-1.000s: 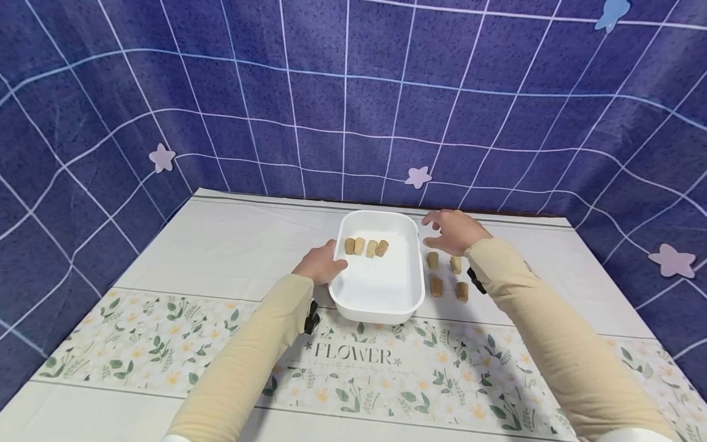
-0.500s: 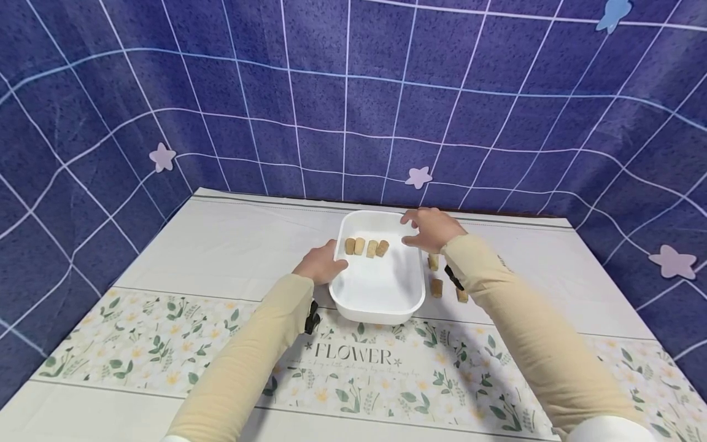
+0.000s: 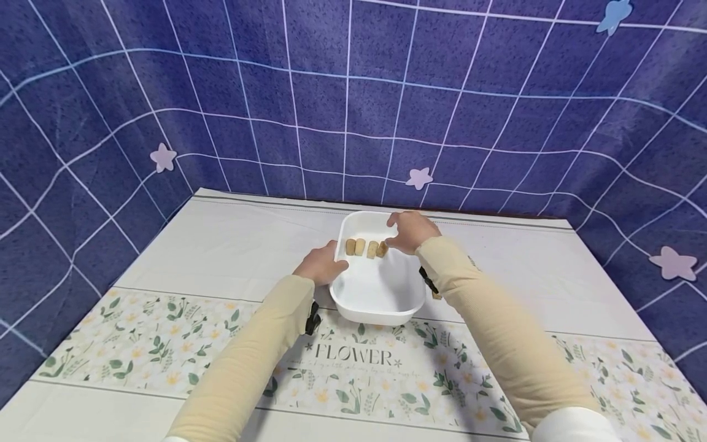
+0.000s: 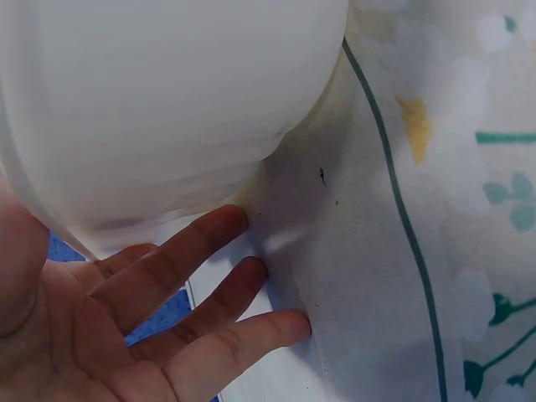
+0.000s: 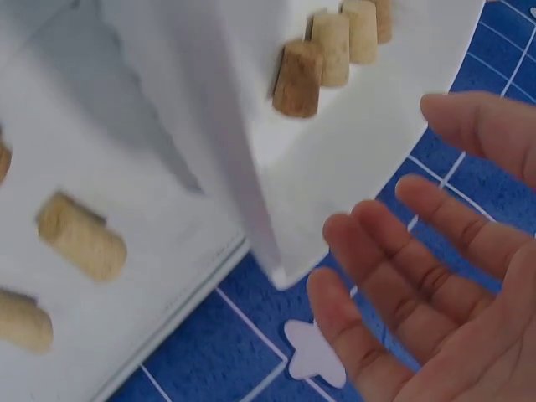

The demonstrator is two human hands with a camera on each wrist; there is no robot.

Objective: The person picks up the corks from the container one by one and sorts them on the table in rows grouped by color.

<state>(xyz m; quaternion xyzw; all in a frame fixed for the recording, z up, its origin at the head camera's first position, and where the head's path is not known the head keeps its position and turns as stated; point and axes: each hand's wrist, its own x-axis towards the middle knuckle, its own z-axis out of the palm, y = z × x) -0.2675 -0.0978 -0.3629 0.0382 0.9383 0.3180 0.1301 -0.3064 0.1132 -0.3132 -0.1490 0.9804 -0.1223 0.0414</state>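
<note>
The rightmost cork stopper (image 3: 382,249), slanting lengthwise near-left to far-right in the white tray (image 3: 375,288), lies just left of the nearer right hand (image 3: 411,232), spread and empty; the left hand (image 3: 320,264) holds the tray's left rim.

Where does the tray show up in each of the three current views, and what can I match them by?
Head: the tray is just below centre, the left hand at its left rim.
Left wrist: the tray fills the upper left, above the fingers.
Right wrist: the tray is at the top, from centre rightward, four corks inside.
Shared landmark: the blue backdrop, only small patches of it in the left wrist view.
</note>
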